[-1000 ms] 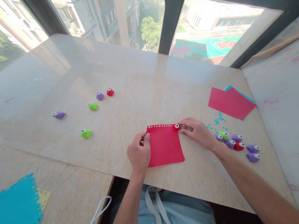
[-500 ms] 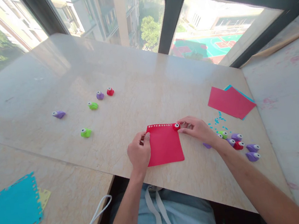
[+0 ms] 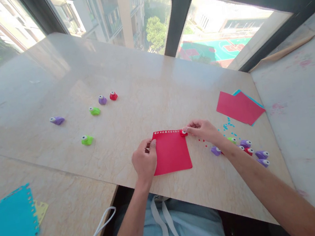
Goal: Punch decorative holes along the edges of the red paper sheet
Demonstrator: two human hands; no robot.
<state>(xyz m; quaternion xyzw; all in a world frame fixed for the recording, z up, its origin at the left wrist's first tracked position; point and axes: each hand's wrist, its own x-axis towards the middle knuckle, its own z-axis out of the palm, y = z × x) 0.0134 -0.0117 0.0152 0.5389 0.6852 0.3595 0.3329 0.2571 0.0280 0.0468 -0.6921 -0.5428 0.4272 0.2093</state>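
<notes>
- Right hand [image 3: 204,131] pinches a small red craft punch [image 3: 183,132] at the top right corner of a red paper sheet [image 3: 171,152], fingers closed on the punch, which looks slid onto the sheet's far edge where a row of small cut-outs [image 3: 165,132] runs
- Left hand [image 3: 143,161] is closed on the sheet's left edge, thumb on top near the upper corner, seemingly to keep the paper flat and steady against the pull of the punch
- Red paper sheet lies flat on the marble table [image 3: 147,91], near its front edge, straight before the person
- Tiny red and blue paper bits [image 3: 227,126] lie scattered just right of the right hand, likely punched-out waste
- Cluster of purple, green and red punches [image 3: 248,147] sits by the right forearm, within easy reach; one purple punch [image 3: 215,150] lies apart from it, nearer the sheet
- Stack of red and blue sheets [image 3: 238,107] rests further right
- Five more punches [image 3: 94,111] are spread well apart on the left half of the table
- Blue sheet with punched edges [image 3: 7,225] lies on a lower surface at far left, over a yellow scrap [image 3: 41,210]
</notes>
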